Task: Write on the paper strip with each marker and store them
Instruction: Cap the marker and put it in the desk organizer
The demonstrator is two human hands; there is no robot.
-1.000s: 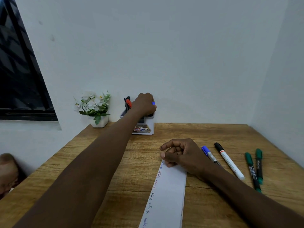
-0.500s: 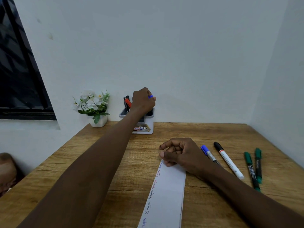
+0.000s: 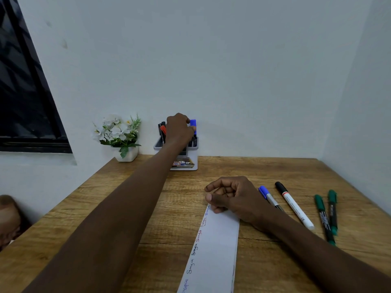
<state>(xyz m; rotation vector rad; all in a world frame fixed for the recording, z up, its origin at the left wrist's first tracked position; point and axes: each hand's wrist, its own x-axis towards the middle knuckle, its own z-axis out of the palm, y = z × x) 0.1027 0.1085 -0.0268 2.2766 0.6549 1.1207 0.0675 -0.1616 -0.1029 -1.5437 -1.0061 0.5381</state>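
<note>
Since a second ago the left hand (image 3: 178,130) has been lifted a touch, so way more of the blue marker (image 3: 193,126) is shown now. That marker is stood upright in the right side of the white holder (image 3: 195,157), and its cap is pinched between the thumb and curled fingers of that hand.

The right hand (image 3: 230,195) is curled into a loose fist with nothing gripped in it. It's rested on the far end of the paper strip (image 3: 213,250). One strip is counted, laid down the middle of the table (image 3: 275,170), with words written along its left edge in blue, red and black ink.

Four loose markers are laid to the right of the fist: a blue-capped marker (image 3: 269,197) right beside the wrist, a black-capped marker (image 3: 294,206) next to it, then a green marker (image 3: 323,218) and a second green marker (image 3: 332,210) just beside each other.

In the holder, a red marker (image 3: 163,130) and at least one black marker (image 3: 162,124) can be seen. A full count can't be given, since the rest is hidden by the hand.

One potted plant (image 3: 120,134) is placed left of the holder, by the wall.
</note>
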